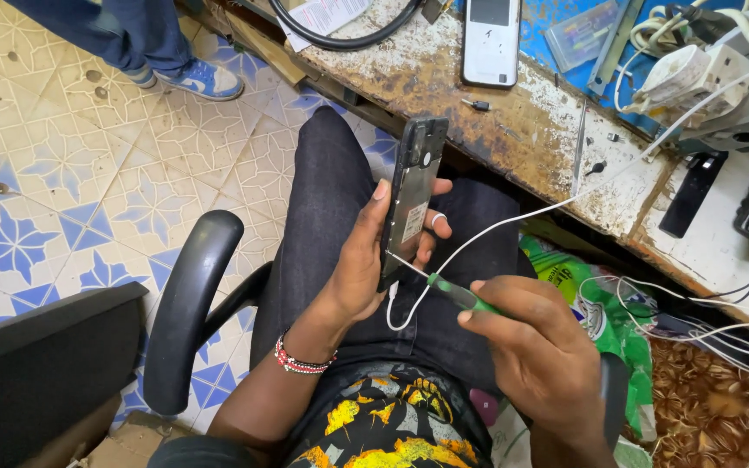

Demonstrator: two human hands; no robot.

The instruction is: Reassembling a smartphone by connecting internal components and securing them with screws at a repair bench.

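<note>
My left hand (366, 260) grips a dark phone (413, 186) with its back cover off, upright over my lap, inner parts facing me. A white cable (513, 218) is plugged into the phone's lower end and runs up to the workbench. My right hand (530, 347) holds a green-handled screwdriver (459, 295), its thin metal tip touching the lower part of the phone. A red and white bead bracelet (303, 361) sits on my left wrist.
A worn wooden workbench (444, 78) lies ahead with a white phone (491, 39), a small screw, white chargers (695, 74) and cables. A black chair armrest (188, 303) is at my left. Another person's blue shoe (205, 80) stands on the tiled floor.
</note>
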